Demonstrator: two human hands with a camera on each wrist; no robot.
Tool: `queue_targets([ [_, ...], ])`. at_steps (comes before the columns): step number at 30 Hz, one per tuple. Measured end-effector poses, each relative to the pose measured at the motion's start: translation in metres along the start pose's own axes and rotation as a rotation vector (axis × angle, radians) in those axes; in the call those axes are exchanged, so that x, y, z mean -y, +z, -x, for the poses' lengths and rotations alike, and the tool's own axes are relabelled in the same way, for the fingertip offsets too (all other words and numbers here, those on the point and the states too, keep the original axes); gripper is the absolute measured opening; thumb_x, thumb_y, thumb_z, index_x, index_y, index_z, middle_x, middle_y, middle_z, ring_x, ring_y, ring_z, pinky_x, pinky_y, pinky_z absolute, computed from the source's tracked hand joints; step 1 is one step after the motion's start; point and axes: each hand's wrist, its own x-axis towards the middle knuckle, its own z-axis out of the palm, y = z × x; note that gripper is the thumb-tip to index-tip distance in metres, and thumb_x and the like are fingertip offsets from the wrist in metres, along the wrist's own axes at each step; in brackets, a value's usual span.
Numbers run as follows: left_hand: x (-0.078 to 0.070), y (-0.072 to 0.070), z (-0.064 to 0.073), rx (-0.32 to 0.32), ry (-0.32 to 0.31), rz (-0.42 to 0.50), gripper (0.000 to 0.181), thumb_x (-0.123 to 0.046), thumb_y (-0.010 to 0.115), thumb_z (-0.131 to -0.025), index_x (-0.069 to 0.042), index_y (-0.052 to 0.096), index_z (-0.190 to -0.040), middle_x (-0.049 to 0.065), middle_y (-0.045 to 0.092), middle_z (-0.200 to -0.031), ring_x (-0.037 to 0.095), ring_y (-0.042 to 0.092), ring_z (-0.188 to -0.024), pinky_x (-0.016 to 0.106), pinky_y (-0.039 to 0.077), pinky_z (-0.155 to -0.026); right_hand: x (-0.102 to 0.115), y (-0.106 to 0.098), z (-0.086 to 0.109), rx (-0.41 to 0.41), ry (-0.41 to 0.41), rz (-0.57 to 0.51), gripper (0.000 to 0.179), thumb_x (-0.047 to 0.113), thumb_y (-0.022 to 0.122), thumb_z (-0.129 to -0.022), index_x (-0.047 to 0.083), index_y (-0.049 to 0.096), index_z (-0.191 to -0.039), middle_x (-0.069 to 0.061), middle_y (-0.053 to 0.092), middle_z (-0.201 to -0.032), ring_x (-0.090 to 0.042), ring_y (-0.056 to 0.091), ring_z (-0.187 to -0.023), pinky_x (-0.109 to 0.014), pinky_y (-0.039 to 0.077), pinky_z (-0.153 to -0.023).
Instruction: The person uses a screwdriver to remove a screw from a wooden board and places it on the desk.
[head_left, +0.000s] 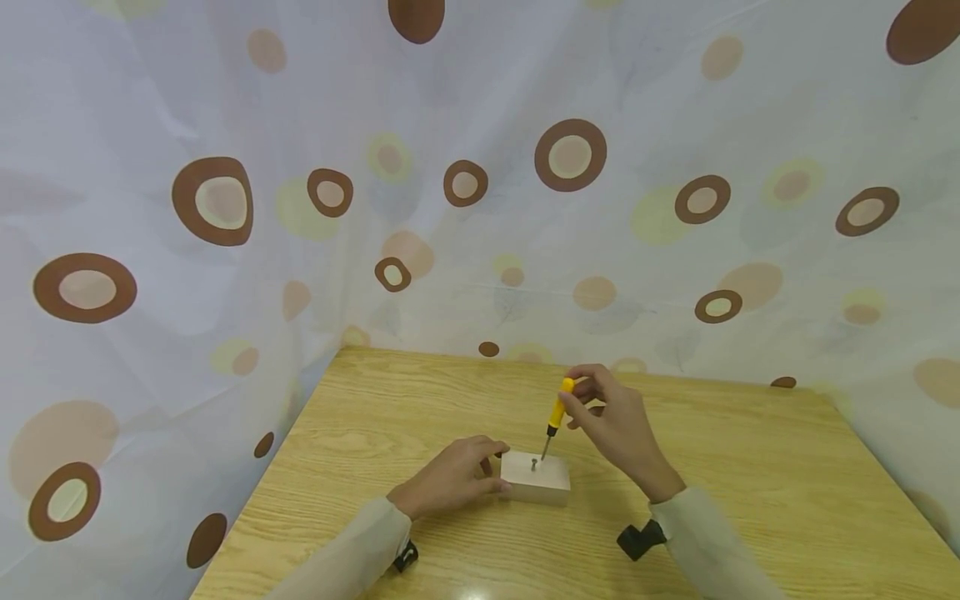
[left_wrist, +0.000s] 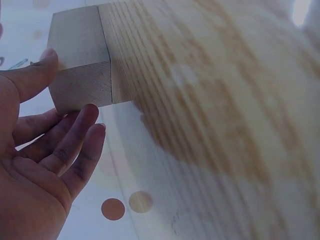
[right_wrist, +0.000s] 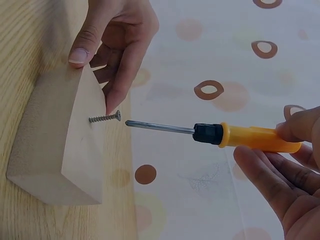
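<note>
A pale wooden block (head_left: pixel 535 478) lies on the table, and a screw (right_wrist: pixel 105 118) stands partly sunk in its top face. My left hand (head_left: pixel 459 477) holds the block's left end, thumb on the near side and fingers at the far side; the left wrist view shows the block (left_wrist: pixel 82 50) from that end. In my right hand (head_left: pixel 613 423) is a screwdriver (head_left: pixel 556 415) with a yellow handle and black collar, pinched by the handle. Its shaft slants down toward the screw. In the right wrist view the screwdriver's tip (right_wrist: pixel 129 123) is just apart from the screw head.
The wood-grain table (head_left: pixel 360 417) stretches around the block. A white sheet with brown and beige spots (head_left: pixel 495 108) hangs behind the table and along its sides. Black straps or mounts show at both wrists, such as the dark piece (head_left: pixel 637 540) by the right sleeve.
</note>
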Motion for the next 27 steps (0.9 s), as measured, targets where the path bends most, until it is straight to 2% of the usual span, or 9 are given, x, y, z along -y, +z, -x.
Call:
queue_targets([
  [4, 0.000, 0.000, 0.000, 0.002, 0.003, 0.007, 0.057, -0.051, 0.059, -0.089, -0.017, 0.053, -0.134, -0.012, 0.057, -0.118, 0.000, 0.057, -0.090, 0.019, 0.049, -0.074, 0.001, 0.003, 0.000, -0.008, -0.002, 0.001, 0.027, 0.020, 0.064, -0.093, 0.018, 0.053, -0.117, -0.003, 0.065, -0.089, -0.014, 0.064, -0.073, -0.026, 0.055, -0.057],
  [8, 0.000, 0.000, 0.000, 0.001, -0.005, 0.006, 0.057, -0.050, 0.061, -0.088, -0.016, 0.054, -0.134, -0.010, 0.058, -0.119, 0.001, 0.058, -0.090, 0.018, 0.049, -0.074, 0.001, 0.006, 0.000, -0.006, -0.021, -0.022, 0.027, 0.018, 0.064, -0.093, 0.016, 0.053, -0.116, -0.005, 0.065, -0.088, -0.022, 0.065, -0.073, -0.028, 0.055, -0.056],
  [11, 0.000, 0.001, -0.001, -0.005, -0.014, 0.000, 0.058, -0.049, 0.062, -0.087, -0.015, 0.054, -0.133, -0.009, 0.058, -0.120, 0.003, 0.059, -0.090, 0.018, 0.049, -0.074, 0.000, 0.008, -0.001, -0.005, -0.043, -0.020, 0.027, 0.015, 0.065, -0.092, 0.015, 0.052, -0.116, -0.005, 0.065, -0.088, -0.022, 0.065, -0.072, -0.027, 0.055, -0.055],
  [18, 0.002, 0.001, -0.002, -0.002, 0.004, -0.002, 0.057, -0.052, 0.059, -0.089, -0.016, 0.054, -0.133, -0.009, 0.058, -0.120, 0.003, 0.059, -0.092, 0.020, 0.050, -0.076, 0.003, 0.011, -0.001, 0.003, -0.091, 0.047, 0.026, 0.017, 0.065, -0.092, 0.017, 0.053, -0.115, 0.001, 0.064, -0.088, -0.009, 0.063, -0.073, -0.025, 0.054, -0.056],
  [23, 0.003, 0.001, -0.001, 0.003, 0.021, 0.009, 0.053, -0.053, 0.056, -0.091, -0.019, 0.054, -0.132, -0.013, 0.058, -0.116, 0.002, 0.058, -0.093, 0.021, 0.049, -0.078, 0.008, 0.013, -0.003, 0.037, -0.172, 0.129, 0.020, 0.025, 0.064, -0.093, 0.023, 0.055, -0.110, 0.010, 0.063, -0.086, -0.004, 0.060, -0.073, -0.023, 0.052, -0.057],
  [27, 0.001, 0.001, -0.001, 0.004, 0.010, 0.019, 0.054, -0.051, 0.057, -0.091, -0.017, 0.054, -0.133, -0.012, 0.057, -0.118, 0.003, 0.058, -0.093, 0.020, 0.049, -0.077, 0.013, 0.014, -0.004, 0.037, -0.199, 0.165, 0.017, 0.028, 0.065, -0.092, 0.026, 0.058, -0.107, 0.015, 0.063, -0.086, -0.002, 0.060, -0.076, -0.022, 0.052, -0.058],
])
